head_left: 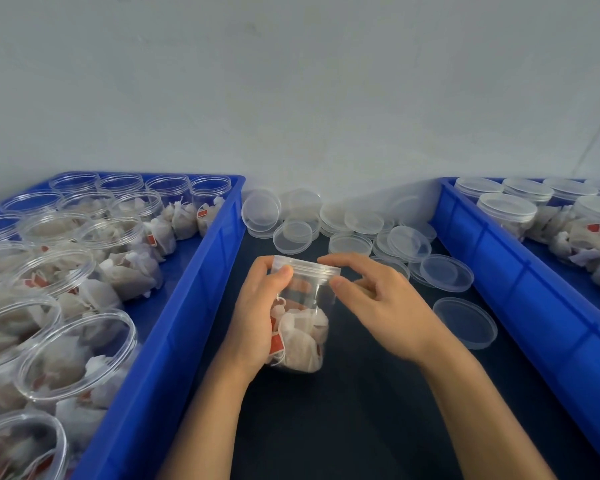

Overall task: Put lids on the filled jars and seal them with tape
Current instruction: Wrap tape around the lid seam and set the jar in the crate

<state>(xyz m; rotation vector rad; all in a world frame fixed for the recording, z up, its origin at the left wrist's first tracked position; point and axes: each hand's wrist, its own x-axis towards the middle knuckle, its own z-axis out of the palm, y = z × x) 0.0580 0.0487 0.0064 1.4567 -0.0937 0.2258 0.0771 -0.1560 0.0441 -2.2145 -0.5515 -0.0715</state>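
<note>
Both hands meet on one filled jar [300, 327], upright on the desk [361, 427]: left hand [257, 317] wraps its side, right hand [378, 299] pinches the lid [309, 266] seated on top. Loose lids [361, 223] lie just beyond the fingers. Blue trays flank both wrists, open jars [84, 271] left, lidded jars [520, 206] right; no tape visible.
</note>
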